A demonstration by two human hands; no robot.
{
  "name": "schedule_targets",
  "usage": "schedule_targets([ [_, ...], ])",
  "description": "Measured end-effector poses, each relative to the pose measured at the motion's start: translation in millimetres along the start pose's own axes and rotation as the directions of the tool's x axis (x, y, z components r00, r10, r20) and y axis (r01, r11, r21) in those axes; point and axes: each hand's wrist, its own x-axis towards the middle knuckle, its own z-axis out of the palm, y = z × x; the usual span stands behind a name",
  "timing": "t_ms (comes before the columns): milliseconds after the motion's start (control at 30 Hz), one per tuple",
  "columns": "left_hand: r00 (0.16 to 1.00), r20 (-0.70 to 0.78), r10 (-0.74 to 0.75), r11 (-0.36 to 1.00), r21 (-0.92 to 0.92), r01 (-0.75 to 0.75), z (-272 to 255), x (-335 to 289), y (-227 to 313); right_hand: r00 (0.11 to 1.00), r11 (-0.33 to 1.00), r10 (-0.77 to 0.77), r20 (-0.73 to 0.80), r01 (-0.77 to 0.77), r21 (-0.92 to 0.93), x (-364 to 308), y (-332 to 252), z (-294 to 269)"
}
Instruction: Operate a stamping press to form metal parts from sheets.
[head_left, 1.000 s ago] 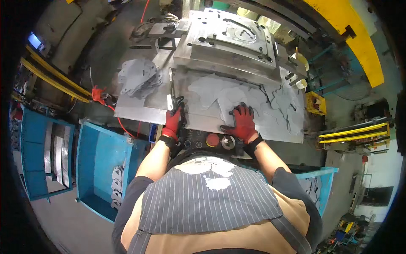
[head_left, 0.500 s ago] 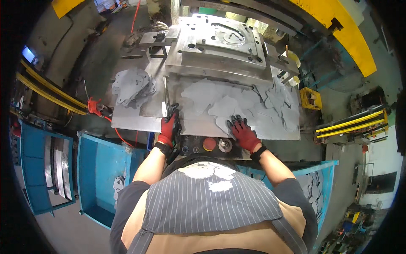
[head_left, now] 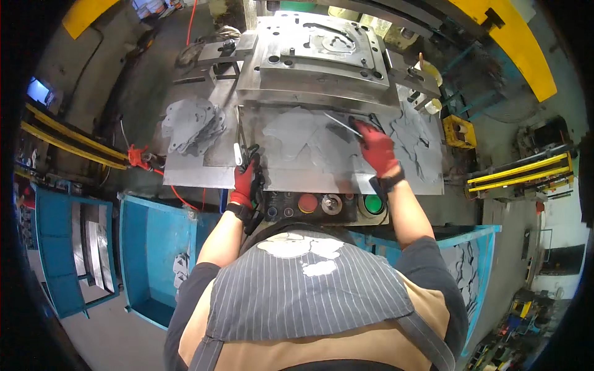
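Note:
My left hand [head_left: 245, 176], in a red and black glove, is closed around a long thin tool with a white handle [head_left: 238, 154], its dark shaft pointing away across the metal table [head_left: 216, 176]. To the right, my right hand [head_left: 375, 147], also gloved, pinches a thin grey sheet-metal piece [head_left: 342, 123]. That piece is tilted up, showing mostly a bright edge; its lower part is hard to separate from the grey pieces [head_left: 291, 133] lying flat on the table. More overlapping grey pieces [head_left: 411, 139] lie beyond my right hand. Stacked cut plates with holes [head_left: 190, 125] sit at the left.
A heavy steel die block [head_left: 315, 86] stands at the back of the table. Along the front edge is a control panel with a red button [head_left: 307, 203] and a green button [head_left: 373, 204]. Blue bins [head_left: 154, 247] flank me; yellow rails [head_left: 520, 173] stand on both sides.
My right hand has moved away from me and slightly right, lifting a grey piece's edge. The green button has come into view. My left hand still holds the white-handled tool.

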Motion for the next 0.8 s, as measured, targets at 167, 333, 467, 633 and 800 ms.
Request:
schedule_targets([
  [167,0.996,-0.073,0.057,0.995,0.087,-0.051,-4,1,-16,0.993,0.729,0.098,0.069,-0.118,0.674,-31,-13,-35],
  [333,0.999,-0.004,0.046,0.999,0.024,-0.046,14,-7,5,0.946,0.937,0.091,0.312,-0.188,0.295,-34,-15,-26],
  [467,0.998,-0.005,0.063,0.998,0.026,-0.063,3,-5,-2,0.961,0.926,0.141,0.237,-0.213,0.313,-20,-7,-23],
  [633,0.995,0.092,-0.031,0.998,-0.049,0.036,29,-19,26,0.910,0.599,0.414,0.027,-0.294,0.745,-21,10,-32],
  [800,0.999,0.030,0.030,0.996,-0.085,-0.028,1,-9,3,0.866,-0.230,0.437,0.243,-0.154,0.961,51,22,-78],
])
